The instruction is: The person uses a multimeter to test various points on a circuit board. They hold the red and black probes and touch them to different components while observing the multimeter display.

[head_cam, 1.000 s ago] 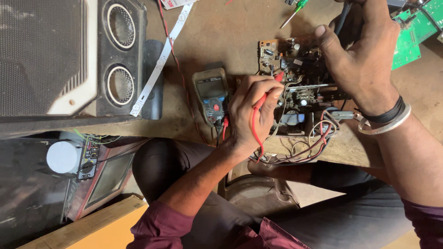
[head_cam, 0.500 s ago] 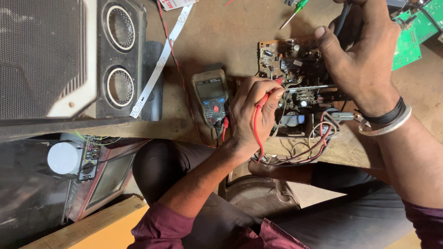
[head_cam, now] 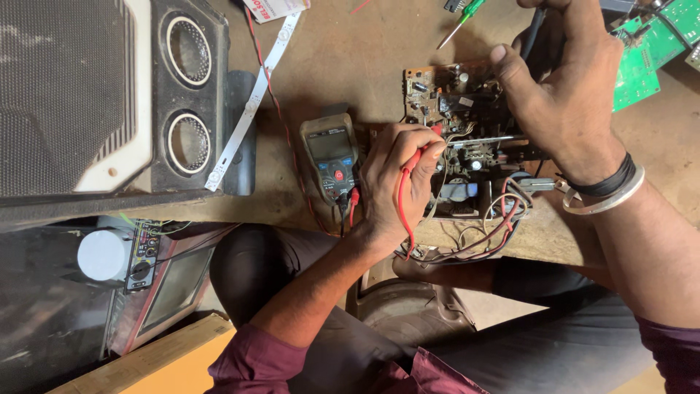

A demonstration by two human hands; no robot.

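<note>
From the head camera, almost nothing has shifted over the last second: the left hand (head_cam: pixel 397 179) keeps the red probe (head_cam: pixel 417 157) pinched between thumb and fingers, its tip pressed down among the components of the circuit board (head_cam: pixel 452 109), and it has crept only slightly along the board's near edge. The right hand (head_cam: pixel 565 87) stays closed around the black probe (head_cam: pixel 532 33) at the board's far side, thumb pointing in toward the parts. The board lies on the bench (head_cam: pixel 350 66), with a tangle of red and white wires (head_cam: pixel 481 233) spilling over the bench edge. Just left of the left hand sits the multimeter (head_cam: pixel 329 157), face up, both leads plugged into its lower end; its screen is too small to read. Such steadiness suggests a reading is being held rather than a new point being sought. A speaker cabinet (head_cam: pixel 117 95) and a white strip (head_cam: pixel 251 102) lie farther left, untouched.
</note>
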